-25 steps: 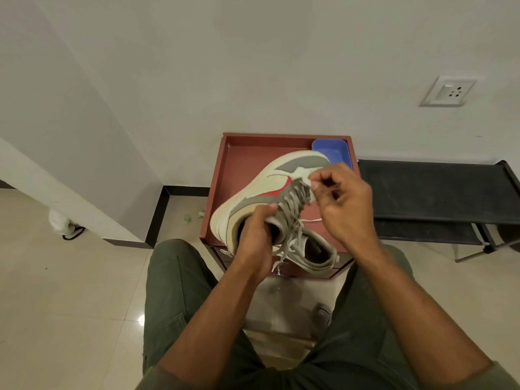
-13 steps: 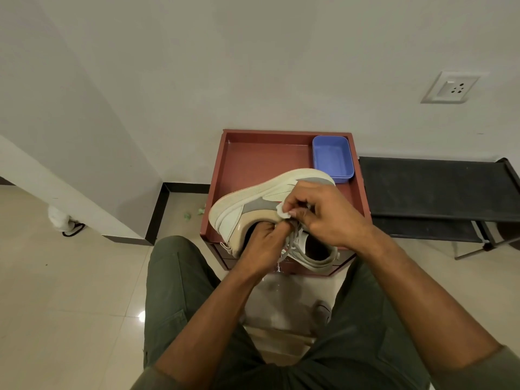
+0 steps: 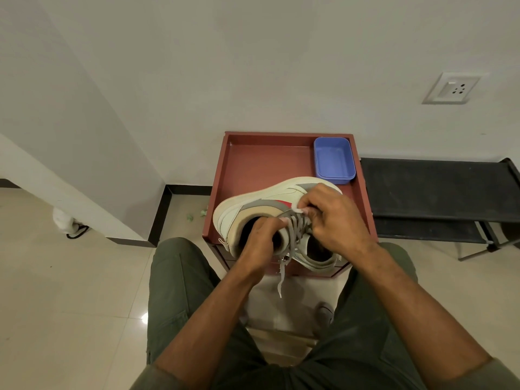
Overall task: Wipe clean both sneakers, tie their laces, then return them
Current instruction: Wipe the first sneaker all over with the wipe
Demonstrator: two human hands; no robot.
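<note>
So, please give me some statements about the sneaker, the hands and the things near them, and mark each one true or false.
1. The left hand grips the sneaker at its collar. True.
2. The blue container stands in the near left corner of the red tray. False: it stands in the far right corner.
3. The right hand pinches a small white wipe at the laces. True.
4. Both lace ends are tied in a bow. False: a loose end hangs down below the sneaker.
5. A black rack stands left of the tray. False: it stands on the right.
</note>
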